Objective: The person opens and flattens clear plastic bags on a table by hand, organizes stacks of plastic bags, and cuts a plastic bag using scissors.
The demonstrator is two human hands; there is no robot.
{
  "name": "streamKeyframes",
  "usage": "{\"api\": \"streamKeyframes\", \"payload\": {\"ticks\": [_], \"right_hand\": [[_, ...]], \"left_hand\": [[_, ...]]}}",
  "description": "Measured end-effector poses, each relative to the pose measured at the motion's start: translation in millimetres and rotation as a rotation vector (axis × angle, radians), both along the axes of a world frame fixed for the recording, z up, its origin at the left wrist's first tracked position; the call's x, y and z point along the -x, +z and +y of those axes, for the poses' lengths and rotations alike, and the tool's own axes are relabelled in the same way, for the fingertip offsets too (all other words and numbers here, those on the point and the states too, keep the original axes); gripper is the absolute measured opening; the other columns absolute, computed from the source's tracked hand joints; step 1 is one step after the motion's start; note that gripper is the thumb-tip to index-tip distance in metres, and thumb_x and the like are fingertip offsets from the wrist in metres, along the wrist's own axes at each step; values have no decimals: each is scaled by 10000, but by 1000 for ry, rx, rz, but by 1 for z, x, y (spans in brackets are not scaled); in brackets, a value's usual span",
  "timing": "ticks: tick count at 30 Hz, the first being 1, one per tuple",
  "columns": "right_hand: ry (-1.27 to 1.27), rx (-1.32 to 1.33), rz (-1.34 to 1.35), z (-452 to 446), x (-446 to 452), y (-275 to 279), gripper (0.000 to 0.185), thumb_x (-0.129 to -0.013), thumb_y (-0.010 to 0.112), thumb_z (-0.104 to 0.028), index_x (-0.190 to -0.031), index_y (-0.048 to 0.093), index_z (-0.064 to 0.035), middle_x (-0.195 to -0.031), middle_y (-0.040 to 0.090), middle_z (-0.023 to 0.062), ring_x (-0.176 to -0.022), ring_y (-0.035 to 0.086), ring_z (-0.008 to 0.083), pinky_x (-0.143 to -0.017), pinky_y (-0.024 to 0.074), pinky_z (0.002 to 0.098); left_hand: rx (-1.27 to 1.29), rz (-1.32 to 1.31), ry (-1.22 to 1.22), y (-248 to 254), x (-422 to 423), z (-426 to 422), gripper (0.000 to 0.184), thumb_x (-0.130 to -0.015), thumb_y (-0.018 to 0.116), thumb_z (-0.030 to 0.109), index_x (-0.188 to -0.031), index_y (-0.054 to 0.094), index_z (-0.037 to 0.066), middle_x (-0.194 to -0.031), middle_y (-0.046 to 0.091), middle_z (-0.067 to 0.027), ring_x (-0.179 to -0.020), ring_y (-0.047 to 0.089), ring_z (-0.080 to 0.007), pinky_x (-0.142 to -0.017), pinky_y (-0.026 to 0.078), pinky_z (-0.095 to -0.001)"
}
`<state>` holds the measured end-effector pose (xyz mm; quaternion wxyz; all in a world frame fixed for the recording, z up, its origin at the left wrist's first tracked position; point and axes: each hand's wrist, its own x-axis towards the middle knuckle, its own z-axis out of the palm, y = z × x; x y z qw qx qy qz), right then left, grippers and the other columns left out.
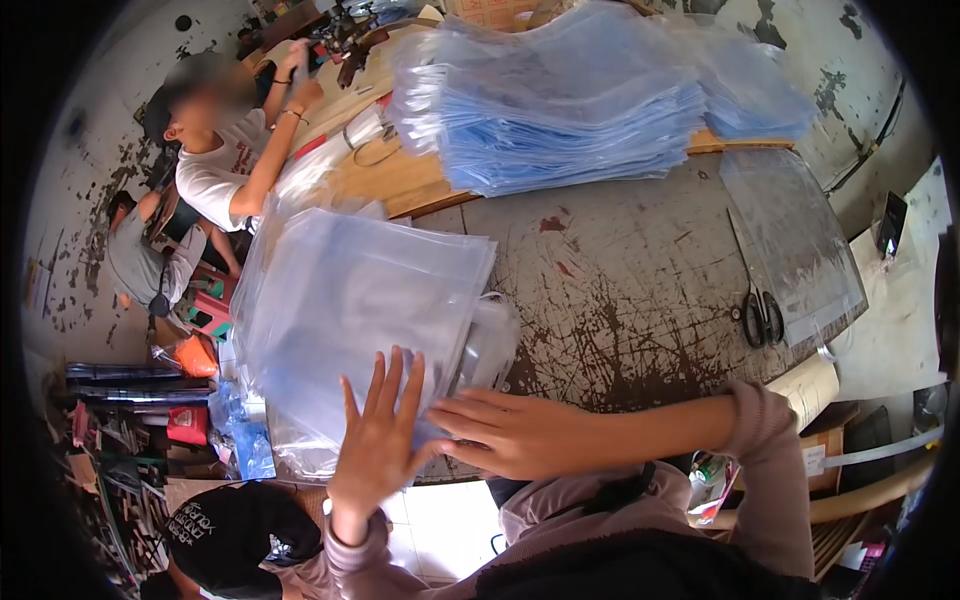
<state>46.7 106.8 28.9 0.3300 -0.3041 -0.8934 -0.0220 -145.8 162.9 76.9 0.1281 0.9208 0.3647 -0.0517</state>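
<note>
A stack of clear plastic sheets or bags (370, 300) lies near the table's left front edge, its layers slightly out of line. My left hand (382, 440) is spread over the near part of this stack, fingers pointing away from me. From the right, my right hand (500, 430) reaches across with its fingers stretched out and close together, at the stack's near right corner. The two hands almost meet, and neither grips anything. Whether the palms press on the plastic is hidden.
A tall pile of bluish plastic bags (570, 120) stands at the back. Black-handled scissors (760, 315) lie on the worn table (610, 270) beside a flat plastic sheet (790, 240). One person (220, 160) works at the far left; a capped person (240, 530) is near my left.
</note>
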Motion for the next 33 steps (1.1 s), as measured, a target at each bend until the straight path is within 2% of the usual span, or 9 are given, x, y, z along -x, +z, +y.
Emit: {"api": "streamKeyframes", "payload": {"ticks": [2,8,12,16,18,21,24,29,33], "right_hand": [[-38,152,32,-23,-39,19,337,-778,612,-208,-1031,573,11,-1172,503,182,-1090,493,296,-947,392,424],[-519,495,203,-39,-112,35,419,-823,605,-271,-1134,502,-9,-1220,451,181,-1080,495,322,-910,410,404],[-401,582,419,22,-108,30,475,-906,494,-324,-1247,416,-3,-1227,447,195,-1085,497,318,-902,423,380],[-326,610,320,124,-91,6,689,-931,326,-483,-1222,362,141,-1183,454,308,-1125,459,384,-951,372,441],[-334,676,336,162,-80,-14,662,-938,327,-458,-1203,386,146,-1220,435,316,-1179,420,380,-973,359,429],[-413,642,387,161,-54,-33,520,-929,417,-307,-1170,422,154,-1269,393,321,-1235,357,383,-1007,323,421],[-537,890,501,134,-34,-20,423,-935,390,-206,-1261,402,64,-1343,365,227,-1241,369,337,-1046,276,421],[-584,695,506,78,4,-16,467,-925,413,-173,-1212,324,183,-1212,410,315,-1161,386,403,-1004,296,461],[-497,935,403,46,0,4,597,-931,425,-289,-1260,259,180,-1291,320,348,-1236,307,423,-1048,236,458]], "left_hand": [[-331,136,57,-2,-8,-22,921,-746,408,671,-1366,268,3,-1391,234,-286,-1307,188,-445,-995,120,-661],[-427,198,291,-14,-36,-50,1108,-597,488,751,-1360,261,-19,-1406,233,-261,-1330,154,-410,-1017,48,-654],[-331,-703,780,-24,22,-39,857,-830,305,668,-1393,218,29,-1455,218,-123,-1344,106,-391,-1010,-11,-652],[-522,-187,1361,-48,157,25,657,-933,184,524,-1381,283,54,-1431,271,-144,-1337,191,-339,-1065,107,-537],[-213,-488,1205,-109,282,76,597,-945,241,481,-1367,324,65,-1423,278,-168,-1329,227,-320,-1074,193,-409],[58,-686,1177,-138,294,93,573,-942,268,445,-1354,334,52,-1401,303,-178,-1308,257,-326,-1059,215,-404],[14,-628,1168,-135,254,81,550,-939,294,410,-1341,343,39,-1379,329,-188,-1286,286,-332,-1044,237,-400],[-19,-493,1106,-113,229,71,511,-933,338,351,-1320,360,16,-1342,372,-204,-1250,336,-342,-1020,274,-392],[32,-294,1008,-85,230,94,482,-929,373,304,-1302,373,-1,-1313,406,-216,-1222,375,-350,-1001,303,-387]]}}
